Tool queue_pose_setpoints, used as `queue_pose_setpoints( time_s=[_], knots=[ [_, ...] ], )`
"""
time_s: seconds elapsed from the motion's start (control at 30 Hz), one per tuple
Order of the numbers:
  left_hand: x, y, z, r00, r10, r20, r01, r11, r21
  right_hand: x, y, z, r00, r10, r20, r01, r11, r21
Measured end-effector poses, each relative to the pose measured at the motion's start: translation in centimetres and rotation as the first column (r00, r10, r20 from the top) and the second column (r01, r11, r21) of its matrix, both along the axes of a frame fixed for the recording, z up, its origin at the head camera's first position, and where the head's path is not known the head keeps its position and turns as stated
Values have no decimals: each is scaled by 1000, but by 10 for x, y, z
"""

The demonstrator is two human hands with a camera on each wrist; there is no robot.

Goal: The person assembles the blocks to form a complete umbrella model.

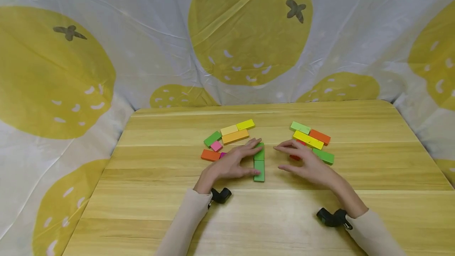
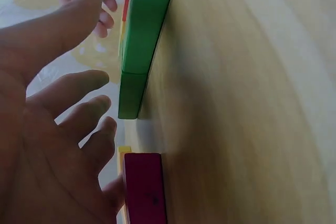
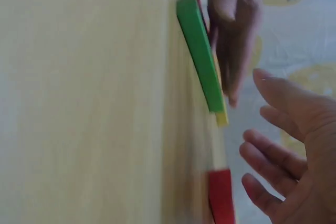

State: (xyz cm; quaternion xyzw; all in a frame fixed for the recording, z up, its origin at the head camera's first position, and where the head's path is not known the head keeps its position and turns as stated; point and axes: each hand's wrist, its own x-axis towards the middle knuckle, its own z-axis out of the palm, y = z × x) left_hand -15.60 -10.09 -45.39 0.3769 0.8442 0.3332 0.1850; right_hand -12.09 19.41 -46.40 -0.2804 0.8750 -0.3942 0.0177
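Two green blocks lie end to end in a line on the wooden table, the nearer green block [image 1: 259, 171] and the farther green block [image 1: 260, 153]. My left hand [image 1: 232, 162] hovers at their left side, thumb and fingers spread and overlapping them in the head view. In the left wrist view a gap shows between these fingers and the green blocks. To the right of the pair, my right hand [image 1: 310, 164] is held with loosely extended fingers and nothing in its grasp. It partly covers a red block [image 3: 222, 195]. Below the left palm sits a purple block [image 2: 144, 190].
Left of the green pair lie orange [image 1: 210, 155], pink [image 1: 216, 146], green, pale yellow, amber [image 1: 235, 136] and yellow blocks. On the right are light green [image 1: 300, 127], yellow [image 1: 308, 140], orange [image 1: 320, 136] and green [image 1: 323, 156] blocks. A fruit-printed cloth [image 1: 160, 50] hangs behind the table.
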Motion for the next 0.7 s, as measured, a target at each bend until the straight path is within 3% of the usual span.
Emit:
queue_pose_setpoints(
  time_s=[0.23,0.4,0.7],
  knots=[
    [4,2,1,999,-26,-32,24,998,-59,-11,37,0,997,-65,27,63,995,71],
    [5,3,0,998,-32,-53,27,996,-86,-13,50,-1,996,-61,58,54,992,115],
    [5,4,-1,997,-40,-64,34,995,-93,-16,44,-8,990,-16,-142,36,990,137]
  ],
)
